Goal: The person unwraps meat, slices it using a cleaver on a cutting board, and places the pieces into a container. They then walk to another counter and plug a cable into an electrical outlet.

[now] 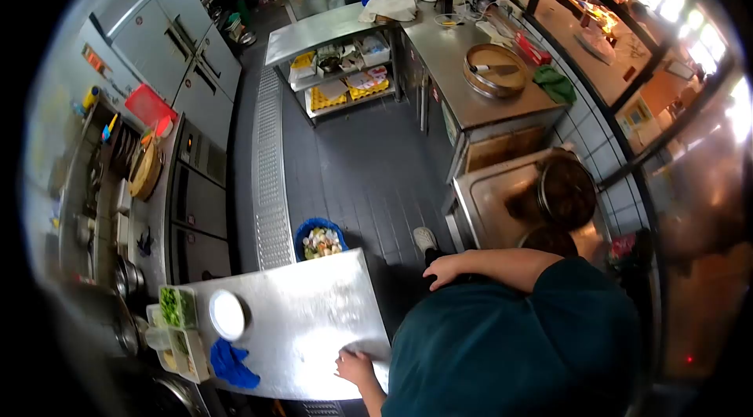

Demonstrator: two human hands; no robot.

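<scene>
My left hand [357, 368] rests on the bare steel worktop [314, 299] near its edge, fingers loosely bent and apart, holding nothing that I can see. In front of my dark green shirt [510, 338], my right hand [445, 270] hangs with loosely curved fingers and no visible object. Across the worktop lie a crumpled blue cloth [234, 364], a round white lid or plate [227, 315] and clear containers of cut greens [178, 307]. Below the worktop's far edge stands a blue-lined bin [320, 240] with food scraps.
A stove [502, 189] with dark pots [566, 191] stands at the right. Beyond it, a counter [447, 48] bears a round steamer [494, 70] with a cleaver. A shelf unit [329, 36] and fridges [176, 40] stand farther off. People are behind the glass.
</scene>
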